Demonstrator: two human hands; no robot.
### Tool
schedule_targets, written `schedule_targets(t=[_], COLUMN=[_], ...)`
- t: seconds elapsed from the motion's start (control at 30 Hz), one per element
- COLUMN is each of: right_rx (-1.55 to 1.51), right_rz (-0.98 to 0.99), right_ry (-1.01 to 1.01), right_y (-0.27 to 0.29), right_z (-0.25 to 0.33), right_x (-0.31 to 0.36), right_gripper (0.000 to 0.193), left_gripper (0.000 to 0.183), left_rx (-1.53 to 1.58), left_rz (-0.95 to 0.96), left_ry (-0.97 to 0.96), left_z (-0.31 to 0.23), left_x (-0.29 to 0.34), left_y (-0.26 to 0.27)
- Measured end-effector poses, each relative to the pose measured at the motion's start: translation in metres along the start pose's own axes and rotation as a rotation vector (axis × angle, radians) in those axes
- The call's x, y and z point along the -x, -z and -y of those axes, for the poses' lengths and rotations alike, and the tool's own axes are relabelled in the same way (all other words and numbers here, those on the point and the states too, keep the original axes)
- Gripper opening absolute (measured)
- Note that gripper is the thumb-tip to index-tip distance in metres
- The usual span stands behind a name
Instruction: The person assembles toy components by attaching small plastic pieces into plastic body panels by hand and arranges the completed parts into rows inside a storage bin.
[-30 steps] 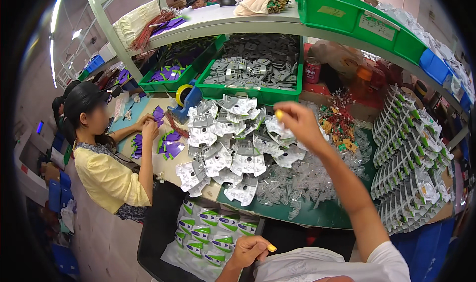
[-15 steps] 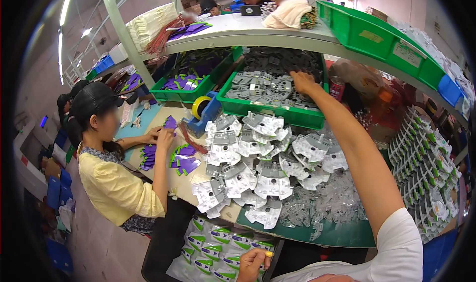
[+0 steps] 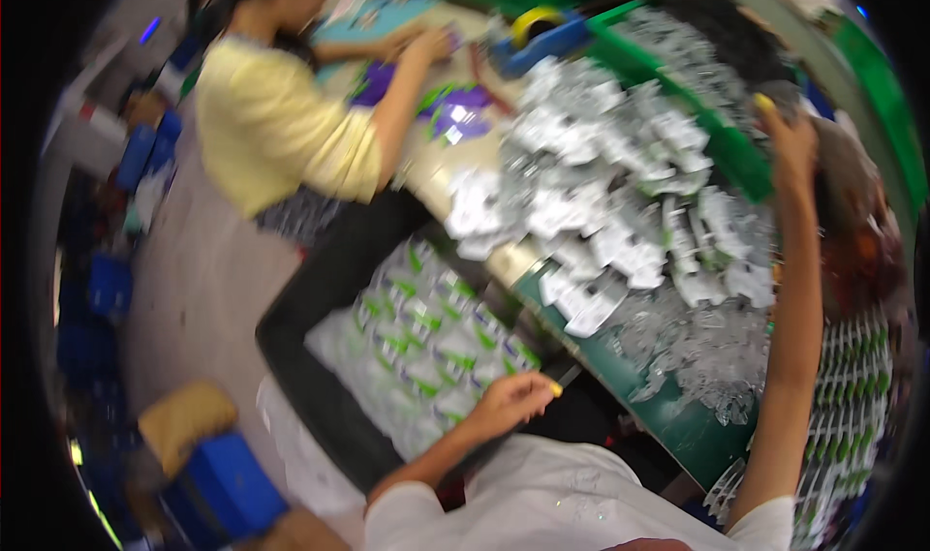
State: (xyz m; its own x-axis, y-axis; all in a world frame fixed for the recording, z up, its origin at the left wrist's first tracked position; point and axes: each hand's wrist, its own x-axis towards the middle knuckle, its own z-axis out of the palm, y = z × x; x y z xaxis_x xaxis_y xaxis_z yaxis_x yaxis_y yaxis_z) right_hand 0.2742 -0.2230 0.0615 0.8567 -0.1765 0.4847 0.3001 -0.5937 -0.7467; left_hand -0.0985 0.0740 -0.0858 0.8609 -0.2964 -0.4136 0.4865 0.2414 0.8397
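Note:
My right hand [image 3: 792,144] is raised beside the green bin [image 3: 722,149] of grey plastic parts. Its fingers close around what looks like a dark grey plastic part [image 3: 783,96], blurred by motion. A yellow cover shows on one fingertip. Low in the middle, my left hand [image 3: 513,401] has its fingers curled together, a yellow tip on one of them; whether it holds anything cannot be made out. Just left of it, bagged white-and-green pieces [image 3: 426,348] lie in a black box [image 3: 295,319]. White-and-grey fan-shaped parts [image 3: 601,212] are heaped on the table between my hands.
Clear plastic pieces [image 3: 688,348] are scattered on the green tabletop [image 3: 693,444]. Stacked white-and-green parts [image 3: 843,396] stand at the right. A co-worker in a yellow top [image 3: 291,125] handles purple-and-green pieces [image 3: 455,113] near a blue tape dispenser [image 3: 542,47]. A blue crate [image 3: 223,483] stands lower left.
The view has swung, tilting the table and bringing the black box higher. My right hand has come out of the bin's grey parts with what looks like one part. The left hand remains beside the box.

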Motion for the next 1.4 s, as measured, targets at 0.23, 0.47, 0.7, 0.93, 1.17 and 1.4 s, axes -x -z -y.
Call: schedule_targets(t=[0.23, 0.47, 0.7, 0.93, 1.17, 1.4], right_rx=[-0.251, -0.185, -0.052, -0.083, -0.121, -0.178], right_rz=[0.230, 0.259, 0.164, 0.271, 0.249, 0.225], right_ry=[-0.089, -0.341, -0.271, -0.350, -0.355, -0.275], right_y=[0.077, 0.103, 0.141, 0.127, 0.106, 0.089], right_z=[0.039, 0.034, 0.021, 0.023, 0.030, 0.034], right_x=[0.211, 0.317, 0.326, 0.344, 0.329, 0.323], right_gripper=[0.015, 0.027, 0.026, 0.025, 0.028, 0.032], left_gripper=[0.020, 0.061, 0.079, 0.094, 0.102, 0.105], left_rx=[-0.156, -0.560, -0.424, -0.529, -0.512, -0.310], left_rz=[-0.410, -1.484, -1.593, -1.343, -1.557, -1.574], left_ry=[0.094, 0.104, 0.607, 0.859, 0.435, 0.537], left_z=[0.067, 0.128, 0.087, 0.080, 0.070, 0.132], left_x=[0.004, -0.007, -0.052, -0.057, -0.031, -0.013], left_y=[0.106, 0.278, 0.345, 0.361, 0.275, 0.253])
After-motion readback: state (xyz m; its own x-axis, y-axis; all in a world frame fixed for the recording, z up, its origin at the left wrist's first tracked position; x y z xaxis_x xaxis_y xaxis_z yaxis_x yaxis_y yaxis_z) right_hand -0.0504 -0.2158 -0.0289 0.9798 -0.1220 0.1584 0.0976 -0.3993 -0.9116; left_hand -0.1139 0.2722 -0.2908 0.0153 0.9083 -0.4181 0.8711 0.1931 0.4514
